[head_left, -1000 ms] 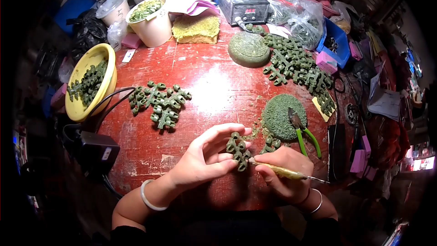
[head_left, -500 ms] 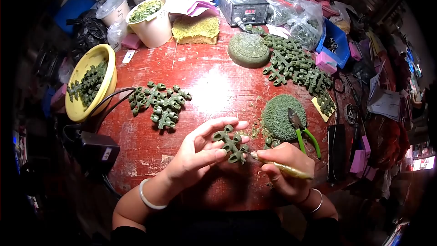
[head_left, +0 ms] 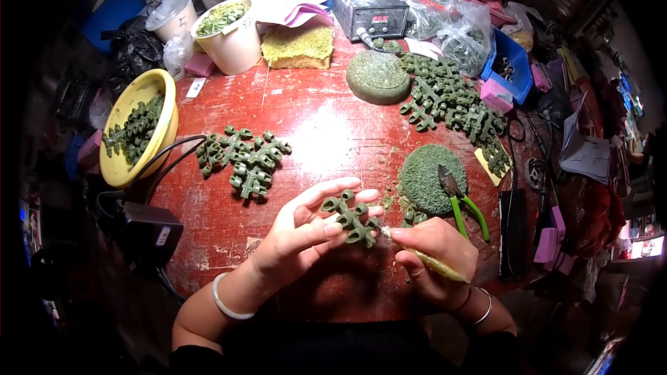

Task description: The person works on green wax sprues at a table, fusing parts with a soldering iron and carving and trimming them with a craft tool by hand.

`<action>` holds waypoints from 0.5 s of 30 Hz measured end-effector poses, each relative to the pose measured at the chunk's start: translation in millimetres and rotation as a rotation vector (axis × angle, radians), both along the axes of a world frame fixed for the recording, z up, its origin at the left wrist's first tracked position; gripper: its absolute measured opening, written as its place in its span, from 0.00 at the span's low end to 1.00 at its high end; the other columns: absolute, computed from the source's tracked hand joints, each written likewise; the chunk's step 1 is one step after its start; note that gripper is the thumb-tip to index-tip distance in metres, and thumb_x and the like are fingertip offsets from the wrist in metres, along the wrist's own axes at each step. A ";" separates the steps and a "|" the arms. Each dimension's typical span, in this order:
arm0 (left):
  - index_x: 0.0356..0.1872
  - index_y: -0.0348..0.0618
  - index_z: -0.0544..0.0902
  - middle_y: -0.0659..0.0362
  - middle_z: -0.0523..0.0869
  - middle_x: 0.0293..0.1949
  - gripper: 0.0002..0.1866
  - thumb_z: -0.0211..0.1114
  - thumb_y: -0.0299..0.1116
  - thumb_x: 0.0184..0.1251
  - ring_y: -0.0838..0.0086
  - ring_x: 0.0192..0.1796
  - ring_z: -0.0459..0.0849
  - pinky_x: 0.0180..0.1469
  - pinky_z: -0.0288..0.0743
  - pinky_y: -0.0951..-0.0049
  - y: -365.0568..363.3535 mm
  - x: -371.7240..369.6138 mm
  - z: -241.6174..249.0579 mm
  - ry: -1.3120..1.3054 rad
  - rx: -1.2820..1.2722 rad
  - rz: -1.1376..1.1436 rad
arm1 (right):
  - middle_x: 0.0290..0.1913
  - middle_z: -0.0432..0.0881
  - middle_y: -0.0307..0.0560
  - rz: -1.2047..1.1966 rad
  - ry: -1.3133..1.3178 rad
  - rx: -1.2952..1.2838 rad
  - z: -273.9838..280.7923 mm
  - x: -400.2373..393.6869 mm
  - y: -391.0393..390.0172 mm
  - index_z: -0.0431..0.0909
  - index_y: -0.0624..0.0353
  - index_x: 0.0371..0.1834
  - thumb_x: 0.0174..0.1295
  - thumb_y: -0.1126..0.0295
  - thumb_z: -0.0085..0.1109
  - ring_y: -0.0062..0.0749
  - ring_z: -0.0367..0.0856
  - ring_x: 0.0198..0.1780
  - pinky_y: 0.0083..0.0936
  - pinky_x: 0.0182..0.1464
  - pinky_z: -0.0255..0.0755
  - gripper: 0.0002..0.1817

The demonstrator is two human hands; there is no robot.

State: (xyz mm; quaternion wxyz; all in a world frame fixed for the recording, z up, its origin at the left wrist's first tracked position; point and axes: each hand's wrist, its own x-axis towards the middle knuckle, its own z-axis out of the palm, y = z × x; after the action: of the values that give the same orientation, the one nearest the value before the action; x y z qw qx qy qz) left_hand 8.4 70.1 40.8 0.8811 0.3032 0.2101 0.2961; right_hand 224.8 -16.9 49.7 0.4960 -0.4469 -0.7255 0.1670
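Note:
My left hand [head_left: 295,229] holds a dark green branched wax-like piece [head_left: 353,218] with several short hollow stubs, thumb on one side and fingers behind and beyond it. In my right hand [head_left: 441,253] is a pen-shaped tool [head_left: 439,269] with a yellowish handle and a thin tip, pinched between thumb and fingers. The tip points left, right at the piece's right-hand stub. Just beyond my right hand lies a round green textured pad [head_left: 432,175], with green-handled cutters [head_left: 467,212] resting across its right side. Small green crumbs are scattered beside the pad.
Similar green pieces lie left of centre [head_left: 243,160], in a heap at the back right [head_left: 451,101], and in a yellow bowl [head_left: 170,107]. A round greenish block [head_left: 377,76], a sponge [head_left: 297,47], a white tub [head_left: 233,48] and a control box with a red display [head_left: 369,10] stand at the back.
The green piece has turned slightly in my left hand, and its thumb has shifted a little. The tool's rear end has swung slightly toward me; the tip stays beside the piece.

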 end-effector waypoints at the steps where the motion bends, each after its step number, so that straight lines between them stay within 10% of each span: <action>1: 0.74 0.31 0.62 0.39 0.71 0.71 0.40 0.69 0.32 0.63 0.50 0.73 0.72 0.76 0.66 0.51 -0.5 0.3 2.0 0.040 0.012 0.014 | 0.34 0.85 0.46 0.000 0.000 0.000 -0.9 0.2 -0.6 0.85 0.62 0.52 0.60 0.74 0.73 0.38 0.82 0.30 0.29 0.33 0.75 0.17; 15: 0.75 0.30 0.61 0.35 0.71 0.71 0.39 0.69 0.27 0.64 0.46 0.74 0.71 0.76 0.66 0.47 -0.8 -0.7 -2.6 0.017 0.069 0.005 | 0.35 0.86 0.47 0.005 0.002 -0.158 3.6 5.0 0.6 0.85 0.60 0.49 0.63 0.74 0.69 0.37 0.81 0.29 0.29 0.31 0.73 0.11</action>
State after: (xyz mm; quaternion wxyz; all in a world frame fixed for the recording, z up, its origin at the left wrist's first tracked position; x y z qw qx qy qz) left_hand 7.6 69.3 38.3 0.8674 0.3357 0.2081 0.3026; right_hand 229.8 -16.2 53.3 0.4595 -0.4825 -0.7108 0.2255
